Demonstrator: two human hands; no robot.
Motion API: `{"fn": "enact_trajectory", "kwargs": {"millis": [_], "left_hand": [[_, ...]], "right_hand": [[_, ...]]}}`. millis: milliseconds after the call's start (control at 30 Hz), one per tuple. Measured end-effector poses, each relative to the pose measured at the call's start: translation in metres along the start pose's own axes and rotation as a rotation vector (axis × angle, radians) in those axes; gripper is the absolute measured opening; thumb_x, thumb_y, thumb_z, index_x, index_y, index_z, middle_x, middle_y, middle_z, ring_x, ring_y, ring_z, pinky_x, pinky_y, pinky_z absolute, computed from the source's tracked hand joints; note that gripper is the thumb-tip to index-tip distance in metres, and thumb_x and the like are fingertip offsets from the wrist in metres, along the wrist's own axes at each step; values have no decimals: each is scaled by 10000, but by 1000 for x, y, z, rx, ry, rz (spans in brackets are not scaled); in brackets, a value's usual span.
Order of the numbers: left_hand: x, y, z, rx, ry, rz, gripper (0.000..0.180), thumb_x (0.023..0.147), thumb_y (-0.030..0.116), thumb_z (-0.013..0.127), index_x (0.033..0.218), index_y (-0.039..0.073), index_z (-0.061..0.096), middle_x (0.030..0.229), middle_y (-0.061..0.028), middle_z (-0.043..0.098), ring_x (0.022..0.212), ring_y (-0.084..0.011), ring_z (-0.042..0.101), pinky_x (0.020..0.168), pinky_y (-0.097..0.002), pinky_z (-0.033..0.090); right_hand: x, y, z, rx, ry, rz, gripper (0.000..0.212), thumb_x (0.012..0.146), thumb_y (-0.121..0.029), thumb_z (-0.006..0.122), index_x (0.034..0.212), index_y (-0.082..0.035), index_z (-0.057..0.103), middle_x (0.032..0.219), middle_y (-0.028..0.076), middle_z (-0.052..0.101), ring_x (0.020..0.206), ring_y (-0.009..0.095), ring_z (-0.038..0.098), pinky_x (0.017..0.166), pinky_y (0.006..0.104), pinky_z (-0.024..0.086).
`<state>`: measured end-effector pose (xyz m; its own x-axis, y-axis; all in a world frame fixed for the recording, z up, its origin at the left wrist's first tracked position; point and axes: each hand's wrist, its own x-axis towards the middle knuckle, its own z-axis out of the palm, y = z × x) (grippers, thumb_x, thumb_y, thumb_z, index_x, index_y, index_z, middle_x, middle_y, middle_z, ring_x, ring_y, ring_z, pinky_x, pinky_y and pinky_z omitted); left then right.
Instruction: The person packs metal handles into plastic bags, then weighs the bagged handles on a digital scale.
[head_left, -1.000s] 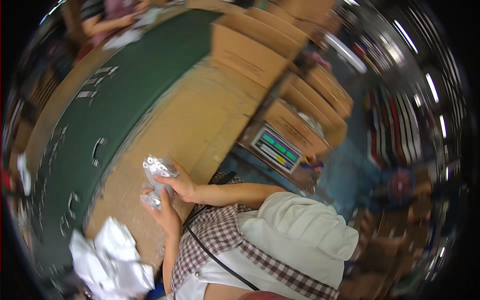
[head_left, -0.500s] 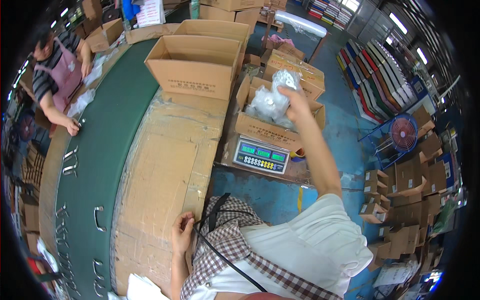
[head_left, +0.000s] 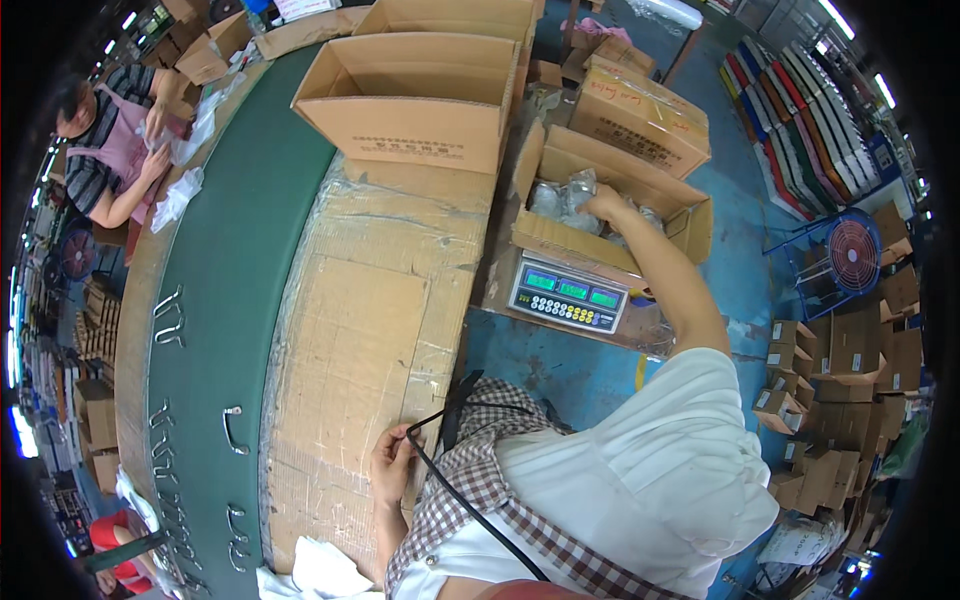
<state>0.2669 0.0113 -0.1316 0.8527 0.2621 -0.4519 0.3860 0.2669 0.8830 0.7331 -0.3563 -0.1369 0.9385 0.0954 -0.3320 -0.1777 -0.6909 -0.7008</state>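
Observation:
My right hand (head_left: 606, 204) reaches into an open cardboard carton (head_left: 575, 240). Its fingers are closed on a clear plastic bag (head_left: 577, 192); the contents are too blurred to name. Other clear bags (head_left: 546, 200) lie beside it in the carton. In front of the carton stands a digital counting scale (head_left: 568, 292) with green displays. My left hand (head_left: 393, 463) is by the near edge of the cardboard-covered table (head_left: 350, 330), its fingers curled together next to a black cord (head_left: 440, 478). Whether anything is between those fingers is hidden.
Curved metal handles (head_left: 234, 430) lie on the green conveyor belt (head_left: 225, 260) at left. Across it, a co-worker (head_left: 120, 145) handles clear plastic. Empty cartons (head_left: 400, 130) stand at the table's far end, a taped carton (head_left: 640, 115) behind mine. White cloth (head_left: 325, 570) lies at the near edge.
My right hand has lowered the bag into the carton. The left hand stays by the table edge. The co-worker's hand has left the belt and joined the other. The whole view has shifted.

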Motion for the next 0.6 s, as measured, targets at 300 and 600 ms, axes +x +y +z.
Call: {"fn": "enact_trajectory", "kwargs": {"millis": [300, 600], "left_hand": [[-31, 0, 2, 282, 169, 205, 178, 943, 139, 555, 1064, 58, 657, 999, -83, 670, 950, -171, 619, 841, -308, 490], [-26, -26, -1, 280, 284, 515, 222, 939, 215, 587, 1052, 26, 611, 914, -109, 646, 844, -232, 599, 767, -363, 481]], "right_hand": [[-87, -115, 0, -575, -23, -717, 470, 955, -379, 476, 1243, -27, 592, 1142, 248, 634, 1011, 394, 630, 873, 459, 485], [-172, -329, 95, -730, -206, -1291, 488, 957, -352, 548, 1212, 63, 572, 1168, 283, 605, 1081, 426, 572, 926, 448, 456]]}}
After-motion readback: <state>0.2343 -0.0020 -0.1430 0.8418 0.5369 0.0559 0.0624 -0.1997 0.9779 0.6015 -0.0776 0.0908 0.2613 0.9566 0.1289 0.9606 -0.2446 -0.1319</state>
